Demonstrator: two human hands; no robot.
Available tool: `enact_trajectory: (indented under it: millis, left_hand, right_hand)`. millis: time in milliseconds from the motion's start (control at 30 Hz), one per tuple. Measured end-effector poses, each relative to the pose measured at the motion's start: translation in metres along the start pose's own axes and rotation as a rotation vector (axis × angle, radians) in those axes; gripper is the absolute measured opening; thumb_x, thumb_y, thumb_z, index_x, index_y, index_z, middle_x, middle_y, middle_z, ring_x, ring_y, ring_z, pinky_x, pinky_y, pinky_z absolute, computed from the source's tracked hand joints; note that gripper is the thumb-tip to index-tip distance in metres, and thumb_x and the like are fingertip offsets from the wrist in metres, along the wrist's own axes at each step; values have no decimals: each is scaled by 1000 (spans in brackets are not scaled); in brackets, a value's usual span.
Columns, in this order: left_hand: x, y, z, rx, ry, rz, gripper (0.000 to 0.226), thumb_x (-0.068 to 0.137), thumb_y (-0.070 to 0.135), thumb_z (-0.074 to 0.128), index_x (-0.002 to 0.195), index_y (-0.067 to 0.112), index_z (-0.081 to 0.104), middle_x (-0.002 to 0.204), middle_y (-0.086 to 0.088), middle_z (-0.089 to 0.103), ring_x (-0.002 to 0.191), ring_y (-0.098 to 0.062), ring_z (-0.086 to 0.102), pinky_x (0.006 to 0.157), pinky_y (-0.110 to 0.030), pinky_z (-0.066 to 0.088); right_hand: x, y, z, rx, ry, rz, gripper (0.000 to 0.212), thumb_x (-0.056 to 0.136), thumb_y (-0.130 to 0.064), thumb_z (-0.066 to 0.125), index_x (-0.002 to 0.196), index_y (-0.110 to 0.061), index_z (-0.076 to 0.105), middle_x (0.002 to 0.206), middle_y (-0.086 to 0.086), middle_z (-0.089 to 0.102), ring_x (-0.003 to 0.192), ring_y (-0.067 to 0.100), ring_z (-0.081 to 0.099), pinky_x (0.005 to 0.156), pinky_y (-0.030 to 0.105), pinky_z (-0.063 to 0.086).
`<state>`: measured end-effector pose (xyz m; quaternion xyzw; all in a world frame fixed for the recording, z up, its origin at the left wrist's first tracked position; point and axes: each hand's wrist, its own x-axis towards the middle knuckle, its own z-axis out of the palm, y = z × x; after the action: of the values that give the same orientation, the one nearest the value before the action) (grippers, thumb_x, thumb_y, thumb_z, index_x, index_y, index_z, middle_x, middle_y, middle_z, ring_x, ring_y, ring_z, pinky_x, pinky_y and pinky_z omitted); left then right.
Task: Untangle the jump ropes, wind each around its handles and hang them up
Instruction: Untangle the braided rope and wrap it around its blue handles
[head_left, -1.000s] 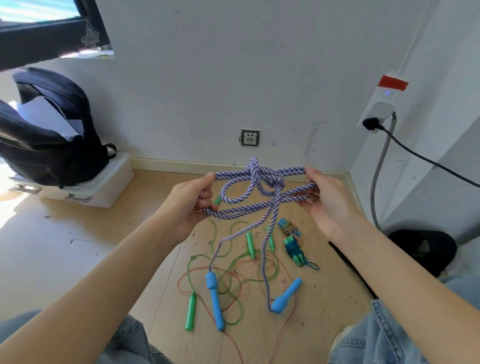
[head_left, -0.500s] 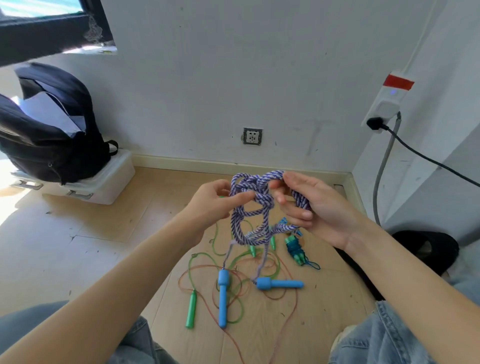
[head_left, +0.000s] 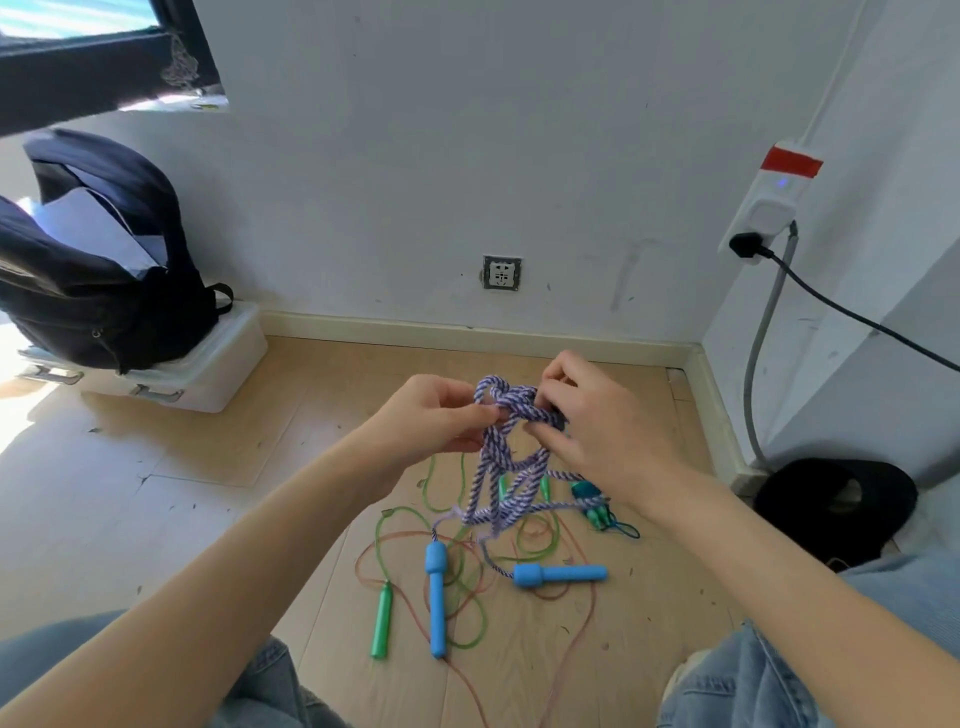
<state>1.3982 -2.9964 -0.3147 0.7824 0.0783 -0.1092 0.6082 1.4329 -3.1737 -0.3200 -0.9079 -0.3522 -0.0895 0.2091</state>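
A purple-and-white braided jump rope (head_left: 501, 467) hangs in a knotted bundle above the wooden floor. My left hand (head_left: 431, 415) pinches the knot from the left, and my right hand (head_left: 587, 421) pinches it from the right with curled fingers. Its two blue handles (head_left: 436, 597) (head_left: 561, 574) lie flat on the floor below. A thin green rope (head_left: 470, 618) with a green handle (head_left: 382, 621) and a thin orange rope (head_left: 576, 618) lie tangled under them.
A teal and green small item (head_left: 595, 506) lies on the floor by my right wrist. A dark backpack (head_left: 98, 260) sits on a white box (head_left: 208, 371) at the left wall. A power strip (head_left: 769, 202) with a black cable hangs on the right wall above a black object (head_left: 831, 506).
My hands came together from holding the rope stretched wide and sank lower; both now pinch at the knot. The blue handles dropped and now lie flat on the floor.
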Motion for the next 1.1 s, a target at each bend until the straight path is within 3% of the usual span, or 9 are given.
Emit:
enact_trajectory:
  millis: [200, 267, 333, 433, 567, 733, 867, 1033, 1100]
  left_hand:
    - [12, -9, 1, 539, 158, -27, 20, 85, 22, 60, 90, 5, 68, 64, -1, 52, 56, -13, 44, 56, -24, 36]
    - [14, -8, 4, 397, 99, -49, 19, 88, 17, 56, 92, 1, 64, 72, -3, 57, 66, -16, 52, 66, -26, 47]
    - [10, -3, 0, -1, 35, -93, 15, 91, 11, 51, 86, 3, 62, 78, -4, 62, 75, -16, 59, 76, -28, 54]
    - [5, 4, -10, -391, -23, -76, 19, 92, 9, 48, 78, 12, 60, 66, 1, 65, 66, -14, 62, 69, -29, 55]
    - [1, 8, -10, -473, -71, -6, 14, 95, 17, 47, 89, 12, 58, 55, 4, 53, 64, -14, 61, 66, -28, 55]
    - [5, 11, -15, -469, 38, 39, 17, 93, 14, 51, 84, 5, 62, 50, 4, 43, 47, -10, 51, 54, -20, 49]
    - [11, 14, -17, -473, 93, -34, 10, 90, 10, 55, 80, 10, 56, 46, 5, 37, 39, -9, 42, 44, -17, 42]
    - [6, 5, -16, -258, 26, -79, 10, 89, 15, 59, 97, 10, 60, 62, 4, 48, 47, -6, 49, 59, -23, 53]
    - [3, 1, -13, -250, 26, -60, 13, 92, 12, 54, 102, 7, 59, 71, 1, 54, 49, -7, 50, 63, -26, 55]
  right_hand:
    - [9, 11, -3, 317, 193, 378, 11, 87, -14, 60, 81, -6, 62, 76, 1, 61, 72, 19, 57, 63, 24, 40]
    - [10, 14, -4, 356, 182, 430, 10, 86, -16, 61, 77, -11, 61, 76, 0, 63, 74, 18, 59, 61, 16, 41]
    - [11, 17, -9, 423, 46, 399, 14, 82, -19, 67, 70, -20, 59, 84, -1, 67, 79, 15, 61, 69, 11, 44]
    - [9, 14, -9, 476, -189, 316, 13, 75, -29, 73, 76, -25, 60, 98, -5, 65, 93, 12, 60, 87, 33, 49]
    - [10, 3, 2, 475, -53, 263, 21, 74, -35, 72, 69, -25, 55, 100, -1, 56, 93, 14, 55, 80, 27, 42]
    - [15, 11, -8, 366, 67, 358, 26, 76, -20, 70, 59, -16, 51, 74, -2, 55, 63, 11, 50, 58, 23, 37]
    - [17, 15, -7, 666, 134, 595, 29, 81, -11, 64, 54, -15, 54, 49, -7, 61, 47, 8, 59, 54, 21, 46]
    - [12, 14, -7, 844, -117, 566, 11, 84, -7, 61, 78, -15, 62, 85, 4, 65, 77, 16, 58, 76, 29, 48]
    - [8, 11, -6, 677, -256, 433, 11, 82, -8, 64, 79, -19, 62, 96, 4, 59, 86, 14, 56, 78, 27, 47]
